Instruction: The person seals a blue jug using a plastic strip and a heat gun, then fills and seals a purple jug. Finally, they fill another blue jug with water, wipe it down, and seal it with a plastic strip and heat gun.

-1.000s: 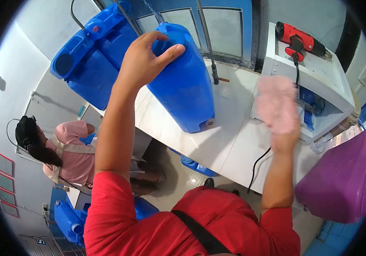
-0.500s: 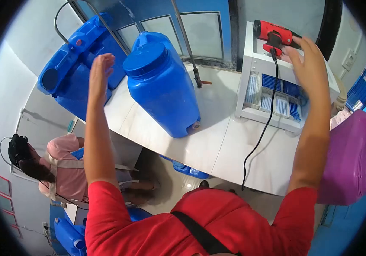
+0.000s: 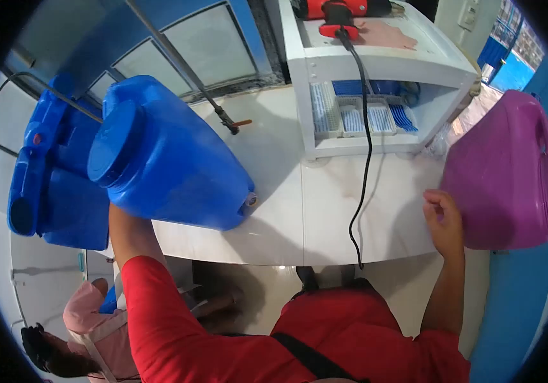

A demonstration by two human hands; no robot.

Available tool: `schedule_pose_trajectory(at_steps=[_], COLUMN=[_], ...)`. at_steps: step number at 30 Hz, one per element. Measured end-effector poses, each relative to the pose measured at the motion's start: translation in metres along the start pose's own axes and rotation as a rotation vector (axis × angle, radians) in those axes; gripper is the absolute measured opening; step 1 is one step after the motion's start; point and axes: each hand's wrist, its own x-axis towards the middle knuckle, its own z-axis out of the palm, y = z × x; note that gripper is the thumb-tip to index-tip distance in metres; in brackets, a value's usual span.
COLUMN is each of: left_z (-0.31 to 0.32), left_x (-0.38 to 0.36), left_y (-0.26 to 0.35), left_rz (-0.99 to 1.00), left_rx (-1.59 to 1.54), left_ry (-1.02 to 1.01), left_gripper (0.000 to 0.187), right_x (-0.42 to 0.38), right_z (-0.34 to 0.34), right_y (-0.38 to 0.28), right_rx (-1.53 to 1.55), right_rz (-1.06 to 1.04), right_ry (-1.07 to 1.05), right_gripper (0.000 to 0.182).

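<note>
A large blue container [image 3: 178, 166] with a round screw lid and a small spout stands tilted in view on the white counter. My left forearm passes behind its lower left side, and that hand is hidden there, so its grip cannot be seen. Near the counter's right part is my right hand [image 3: 443, 214], its fingers curled in with nothing visible in them. It is nearest to the purple container [image 3: 507, 179], just left of it.
More blue containers [image 3: 69, 172] stand at the left. A white shelf unit [image 3: 389, 73] holds small baskets, with a red power tool [image 3: 341, 9] on top and its black cord hanging down. A metal pipe has a tap [image 3: 229, 121]. A person [image 3: 105, 332] in pink is at lower left.
The view has turned and moved closer to the counter. My left hand has gone behind the blue container. My right hand has left the red tool's side and come down near the purple container.
</note>
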Motion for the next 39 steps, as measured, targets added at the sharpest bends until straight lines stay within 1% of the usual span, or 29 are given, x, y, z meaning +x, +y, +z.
schedule_pose_trajectory(at_steps=[1, 3, 4, 5, 6, 8, 10, 12, 14, 16, 17, 19, 20, 22, 23, 24, 25, 26, 27, 28, 30, 32, 33, 34, 35, 36, 37, 38, 39], left_z=[-0.02, -0.077, -0.063, -0.057, -0.058, -0.059, -0.063, -0.075, -0.095, -0.122, -0.138, -0.163, -0.174, -0.188, -0.165, -0.119, -0.074, -0.033, 0.002, 0.02, 0.064, 0.102, 0.109, 0.111, 0.114, 0.117, 0.12, 0.123, 0.126], left_x=[-0.002, -0.004, -0.006, -0.006, -0.007, -0.012, -0.023, -0.036, -0.058, -0.088, -0.104, -0.129, -0.142, -0.153, -0.149, -0.127, -0.105, -0.091, -0.082, -0.076, -0.047, -0.022, -0.022, -0.023, -0.024, -0.024, -0.027, -0.03, -0.032], left_y=[-0.011, -0.027, -0.032, -0.035, -0.034, -0.031, -0.028, -0.027, -0.025, -0.02, -0.018, -0.006, 0.001, 0.02, 0.034, 0.057, 0.083, 0.109, 0.132, 0.149, 0.163, 0.152, 0.142, 0.139, 0.137, 0.135, 0.132, 0.13, 0.129], left_rz=[-0.011, -0.412, -0.35, -0.327, -0.323, -0.329, -0.333, -0.35, -0.382, -0.448, -0.488, -0.581, -0.63, -0.687, -0.677, -0.396, -0.083, -0.018, 0.035, 0.048, -0.097, -0.225, -0.336, -0.455, -0.569, -0.574, -0.604, -0.638, -0.646], left_rx=[-0.013, -0.831, -0.991, -1.0, -0.951, -0.878, -0.813, -0.747, -0.615, -0.449, -0.357, -0.194, -0.12, -0.028, -0.017, 0.377, 0.781, 0.894, 1.0, 1.05, 1.238, 1.434, 1.494, 1.445, 1.387, 1.395, 1.439, 1.48, 1.484], left_ry=[0.0, -0.081, -0.112, -0.116, -0.091, -0.031, 0.023, 0.092, 0.182, 0.301, 0.355, 0.449, 0.487, 0.53, 0.554, 0.844, 1.1, 0.881, 0.658, 0.413, -0.104, -0.443, -0.44, -0.388, -0.339, -0.337, -0.272, -0.205, -0.201], left_gripper=[0.014, 0.014, 0.024, 0.025, 0.026, 0.029, 0.031, 0.034, 0.036, 0.039, 0.041, 0.044, 0.045, 0.048, 0.048, 0.061, 0.074, 0.08, 0.086, 0.086, 0.078, 0.069, 0.067, 0.071, 0.075, 0.075, 0.073, 0.072, 0.072], right_x=[-0.003, -0.007, -0.003, 0.009, 0.022, 0.06, 0.107, 0.155, 0.2, 0.244, 0.256, 0.27, 0.272, 0.282, 0.29, 0.301, 0.318, 0.335, 0.347, 0.343, 0.316, 0.311, 0.314, 0.316, 0.312, 0.308, 0.305, 0.304, 0.309], right_z=[0.0, 0.0, 0.004, 0.01, 0.017, 0.042, 0.072, 0.107, 0.145, 0.184, 0.197, 0.219, 0.219, 0.228, 0.23, 0.229, 0.236, 0.239, 0.244, 0.231, 0.204, 0.196, 0.194, 0.196, 0.194, 0.191, 0.188, 0.187, 0.191], right_y=[0.004, 0.01, 0.011, 0.01, 0.009, 0.007, -0.011, -0.028, -0.034, -0.038, -0.044, -0.057, -0.069, -0.06, -0.054, -0.049, -0.029, -0.005, 0.021, 0.017, -0.009, -0.012, -0.01, -0.009, -0.01, -0.009, -0.008, -0.006, -0.004], right_rx=[-0.008, 0.01, 0.013, 0.002, -0.009, -0.035, -0.121, -0.227, -0.342, -0.531, -0.526, -0.972, -1.008, -1.007, -1.002, -0.962, -0.824, -0.482, -0.068, -0.134, -0.302, -0.274, -0.267, -0.275, -0.266, -0.152, -0.039, -0.11, -0.104], right_rz=[0.016, 0.017, 0.023, 0.0, -0.023, -0.352, -0.466, -0.522, -0.565, -0.532, -0.549, -0.45, -0.355, -0.354, -0.34, -0.447, -0.454, -0.399, -0.37, -0.578, -0.523, -0.517, -0.495, -0.451, -0.459, -0.473, -0.486, -0.494, -0.496], right_ry=[-0.001, 0.003, 0.003, 0.006, 0.005, 0.024, 0.013, -0.056, -0.143, -0.291, -0.301, -0.408, -0.531, -0.53, -0.519, -0.548, -0.343, -0.139, 0.008, 0.183, 0.329, 0.327, 0.336, 0.284, 0.28, 0.247, 0.216, 0.195, 0.188], right_gripper=[0.021, 0.021, 0.021, 0.02, 0.02, 0.02, 0.023, 0.025, 0.026, 0.026, 0.026, 0.019, 0.018, 0.019, 0.019, 0.019, 0.018, 0.023, 0.033, 0.042, 0.041, 0.038, 0.035, 0.033, 0.033, 0.032, 0.03, 0.03, 0.03])
